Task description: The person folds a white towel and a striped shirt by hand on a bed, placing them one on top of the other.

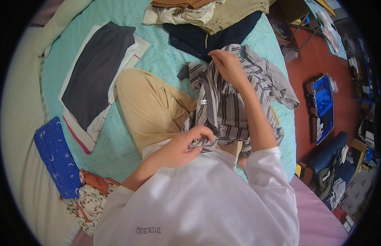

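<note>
A grey, brown and white striped shirt (229, 117) lies loosely spread over my lap, with a small white label at its collar and a sleeve trailing to the right. Near my waist my left hand (194, 141) is closed round a bunched part of this shirt. Farther out, my right hand (228, 67) has its fingers drawn together at the shirt's far edge, pinching the cloth; the fingertips are partly hidden. Just beyond that hand is a dark navy garment (223, 37) with a light drawstring.
Dark grey folded trousers (96, 74) rest on white clothing on the teal bedsheet (157, 45). Beige shorts (235, 14) and brown and white clothes lie at the far edge. A blue moon-patterned pillow (57, 158) is at left. An open blue-lined suitcase (323, 106) stands on the floor.
</note>
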{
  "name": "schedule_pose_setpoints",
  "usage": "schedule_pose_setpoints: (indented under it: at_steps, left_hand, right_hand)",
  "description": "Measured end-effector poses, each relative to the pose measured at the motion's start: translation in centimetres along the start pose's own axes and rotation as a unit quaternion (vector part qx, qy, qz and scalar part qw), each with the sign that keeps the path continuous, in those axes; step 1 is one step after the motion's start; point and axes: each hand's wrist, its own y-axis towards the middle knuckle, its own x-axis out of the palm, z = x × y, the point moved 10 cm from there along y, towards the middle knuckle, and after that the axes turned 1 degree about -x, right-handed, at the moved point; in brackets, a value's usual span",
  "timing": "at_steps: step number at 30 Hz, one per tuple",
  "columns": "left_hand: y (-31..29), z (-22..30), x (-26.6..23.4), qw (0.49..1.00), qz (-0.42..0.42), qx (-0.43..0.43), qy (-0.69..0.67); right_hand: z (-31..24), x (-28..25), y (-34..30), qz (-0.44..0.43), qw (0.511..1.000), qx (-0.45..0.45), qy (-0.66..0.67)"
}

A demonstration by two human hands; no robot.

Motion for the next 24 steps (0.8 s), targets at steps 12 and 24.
schedule_pose_setpoints:
  at_steps: [12, 24]
  left_hand:
    - [-3.1, -2.7, -3.4, 0.99, 0.119, -0.07, -0.028]
    - [-6.3, 0.4, -15.8, 0.906, 0.419, 0.042, 0.051]
  right_hand:
    - [5.0, -0.6, 0.2, -0.106, 0.975, -0.033, -0.193]
    - [3.5, -16.9, 0.6, 0.142, 0.989, 0.003, 0.039]
